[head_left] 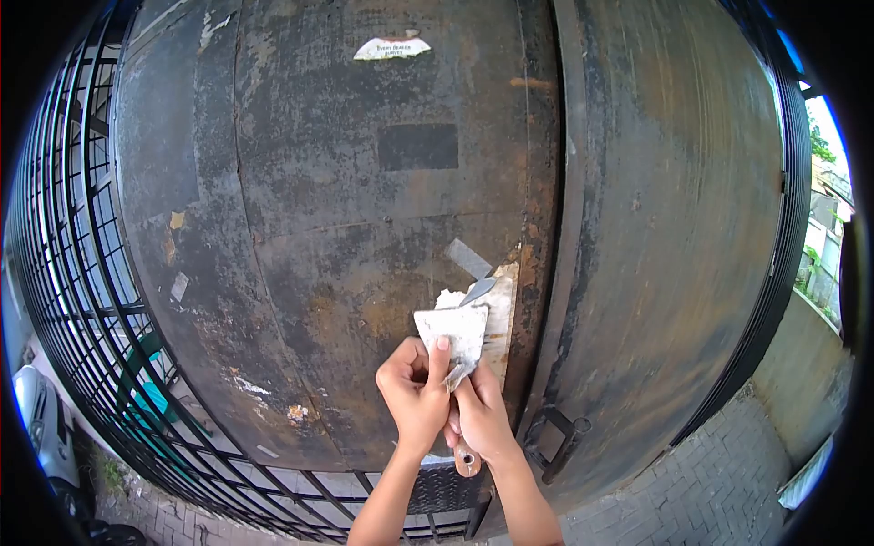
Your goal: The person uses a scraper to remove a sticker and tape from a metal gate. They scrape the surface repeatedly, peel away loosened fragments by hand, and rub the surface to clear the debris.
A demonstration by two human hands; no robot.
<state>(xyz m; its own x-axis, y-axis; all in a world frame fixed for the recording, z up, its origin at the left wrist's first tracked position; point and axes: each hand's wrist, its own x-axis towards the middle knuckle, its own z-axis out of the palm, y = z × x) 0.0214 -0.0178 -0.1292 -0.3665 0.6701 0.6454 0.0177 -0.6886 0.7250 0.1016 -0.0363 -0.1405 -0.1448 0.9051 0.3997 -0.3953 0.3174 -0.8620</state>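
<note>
In front of a dark, stained metal door (346,200), my left hand (419,387) holds a whitish, roughly square piece (460,329), its index finger or thumb pressed on the face. My right hand (481,419) is closed on a tool with a brown wooden handle (467,462). A grey pointed blade (479,290) shows above the whitish piece; whether it belongs to that handle is hidden. Behind the hands, a torn pale sheet (503,314) clings to the door near its right edge. A grey strip (469,258) is just above.
Black metal bars (82,300) stand at the left and run below the door. A latch (564,441) juts out at lower right. Beyond are a parked car (44,423), grey paving (692,478) and a low wall (801,382). A torn label (392,49) is high on the door.
</note>
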